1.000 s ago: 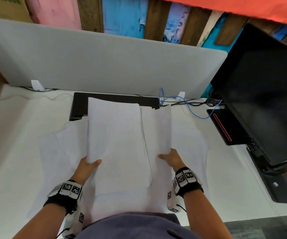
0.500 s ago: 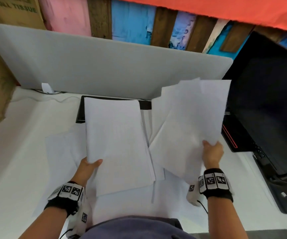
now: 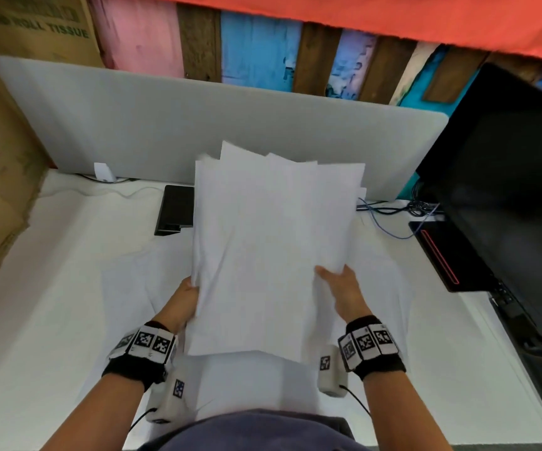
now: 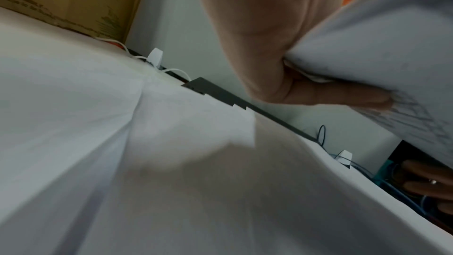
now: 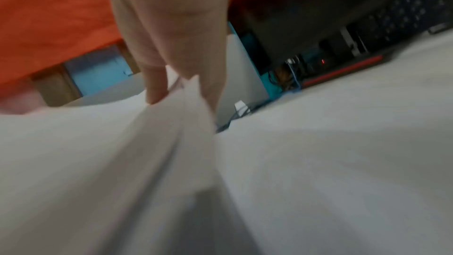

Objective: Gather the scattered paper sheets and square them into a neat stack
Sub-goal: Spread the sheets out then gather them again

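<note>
The left hand (image 3: 183, 299) gripped the left edge of a bundle of white paper sheets (image 3: 272, 252), thumb on top and fingers (image 4: 343, 96) stretched flat against the underside. The right hand (image 3: 344, 294) pinched the bundle's right edge, thumb lying on the top sheet and fingers (image 5: 157, 84) curled beneath. The bundle was held raised above the white desk (image 3: 35, 320), sloping up and away from the person, its far corners fanned out unevenly. More loose sheets (image 3: 126, 281) lay flat on the desk beneath and to either side of the bundle. Beyond the bundle, a black flat device (image 3: 176, 209) rested on the desk, partly hidden by the paper, with a grey divider panel (image 3: 165, 125) behind it. To the right of the bundle stood a dark monitor (image 3: 507, 190), with blue cables (image 3: 390, 219) between. A cardboard box (image 3: 2, 125) stood far left of the bundle.
</note>
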A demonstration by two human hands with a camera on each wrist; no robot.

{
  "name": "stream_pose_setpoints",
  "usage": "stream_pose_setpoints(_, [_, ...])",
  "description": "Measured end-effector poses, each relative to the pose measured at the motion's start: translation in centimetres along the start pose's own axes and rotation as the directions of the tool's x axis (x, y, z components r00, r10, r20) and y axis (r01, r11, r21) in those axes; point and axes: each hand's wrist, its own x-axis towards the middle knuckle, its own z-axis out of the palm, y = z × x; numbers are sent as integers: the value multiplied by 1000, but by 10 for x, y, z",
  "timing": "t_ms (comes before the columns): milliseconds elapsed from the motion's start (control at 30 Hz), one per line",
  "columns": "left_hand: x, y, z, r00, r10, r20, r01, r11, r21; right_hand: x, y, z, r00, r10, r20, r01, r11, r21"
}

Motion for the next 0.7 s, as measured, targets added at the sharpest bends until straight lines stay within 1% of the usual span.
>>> stream_pose_setpoints(67, [-1,9,-1,1000,10,-7,-11,995,-95,2,5,7,979,78,188,-84,996,23])
stream_pose_setpoints(100, [-1,11,-3,1000,21,-7,-22,989,-145,2,4,10,962,82,261,-91,995,25])
stream_pose_setpoints(133, [-2,15,-4,999,37,0,-37,978,-206,2,2,12,953,68,296,-78,997,25])
stream_pose_setpoints(167, [-2,18,-6,999,53,10,-48,962,-268,1,-1,14,952,39,303,-52,998,34])
stream_pose_setpoints(200, [-2,21,-7,997,78,30,-65,948,-312,-1,-5,17,956,0,292,-15,999,50])
stream_pose_setpoints(233, [-1,24,-6,994,101,51,-81,949,-303,-4,-10,19,961,-44,273,25,997,72])
stream_pose_setpoints(267, [-2,29,-4,990,130,60,-109,956,-272,-7,-14,21,963,-89,253,69,994,88])
stream_pose_setpoints(333, [-7,37,-1,976,203,75,-192,973,-128,-9,-20,21,961,-176,212,162,983,80])
stream_pose_setpoints(367, [-4,38,-2,968,245,59,-242,969,-58,-10,-23,20,960,-210,188,201,977,66])
stream_pose_setpoints(467, [-7,46,0,935,351,43,-352,936,18,-7,-26,14,961,-261,96,259,965,33])
stream_pose_setpoints(500, [-9,48,1,931,364,21,-365,930,44,-6,-25,14,962,-264,75,263,965,26])
stream_pose_setpoints(567, [-12,49,2,917,400,-9,-398,914,73,-5,-26,15,960,-270,68,270,963,19])
stream_pose_setpoints(600, [-12,49,2,906,423,-6,-422,904,73,-7,-27,15,955,-285,79,283,959,25])
stream_pose_setpoints(700, [-16,55,3,894,447,28,-448,891,67,-18,-39,16,928,-338,158,338,941,28])
